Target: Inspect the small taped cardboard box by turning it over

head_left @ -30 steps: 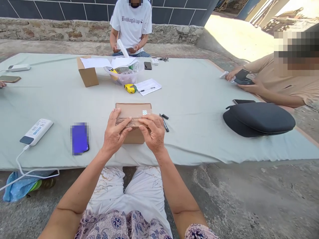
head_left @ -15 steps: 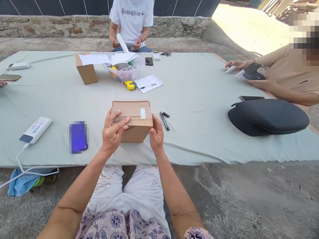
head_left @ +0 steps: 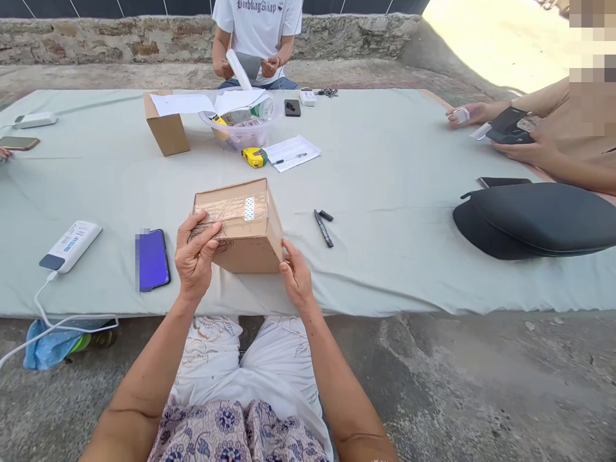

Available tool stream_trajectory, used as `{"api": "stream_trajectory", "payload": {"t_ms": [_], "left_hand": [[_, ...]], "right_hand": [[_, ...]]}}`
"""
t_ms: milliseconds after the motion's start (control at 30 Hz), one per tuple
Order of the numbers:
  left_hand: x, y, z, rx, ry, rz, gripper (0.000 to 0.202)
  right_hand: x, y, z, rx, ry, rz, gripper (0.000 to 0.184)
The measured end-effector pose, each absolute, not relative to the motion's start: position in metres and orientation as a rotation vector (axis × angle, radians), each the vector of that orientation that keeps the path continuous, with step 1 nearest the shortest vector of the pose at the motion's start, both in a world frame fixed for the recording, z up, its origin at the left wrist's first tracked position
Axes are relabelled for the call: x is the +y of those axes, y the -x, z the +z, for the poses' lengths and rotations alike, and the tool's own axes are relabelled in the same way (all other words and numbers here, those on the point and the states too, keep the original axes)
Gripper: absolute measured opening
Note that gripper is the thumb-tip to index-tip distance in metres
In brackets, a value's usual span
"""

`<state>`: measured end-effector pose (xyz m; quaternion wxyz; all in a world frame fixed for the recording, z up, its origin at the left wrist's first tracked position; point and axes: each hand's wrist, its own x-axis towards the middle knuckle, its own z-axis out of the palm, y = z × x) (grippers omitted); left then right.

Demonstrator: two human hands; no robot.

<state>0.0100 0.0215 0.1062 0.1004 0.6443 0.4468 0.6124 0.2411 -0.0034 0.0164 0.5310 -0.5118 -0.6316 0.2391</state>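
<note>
Head view: left hand (head_left: 195,256), curled, pinches cardboard box (head_left: 248,253) by its left side; right hand (head_left: 296,273), loosely bent, touches right side, can't tell if gripping. Box at table (head_left: 385,269) front, left of marker (head_left: 323,230).

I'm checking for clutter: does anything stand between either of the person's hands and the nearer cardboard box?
Nothing visible does. The left hand grips the left end of the nearer cardboard box, and the right hand meets its right edge. The black marker and blue-screened phone lie to either side, not in between.
</note>
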Motion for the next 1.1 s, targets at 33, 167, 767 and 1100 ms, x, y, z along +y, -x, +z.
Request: {"api": "stream_trajectory", "payload": {"t_ms": [33,167,767,1100], "left_hand": [[0.022,-0.012,0.102,1.314,-1.840,1.819,0.032],[0.026,-0.019,0.079,1.291,-1.601,1.710,0.039],[0.030,-0.004,0.098,1.529,-1.813,1.352,0.057],[0.019,-0.024,0.106,1.892,-2.150,1.082,0.054]], "right_hand": [[-0.005,-0.243,0.024,-1.489,1.247,0.485,0.062],[-0.007,-0.259,0.061,-1.453,1.377,0.188,0.049],[-0.007,-0.234,0.081,-1.725,1.447,-0.035,0.050],[-0.005,-0.221,0.087,-1.729,1.590,-0.211,0.069]]}}
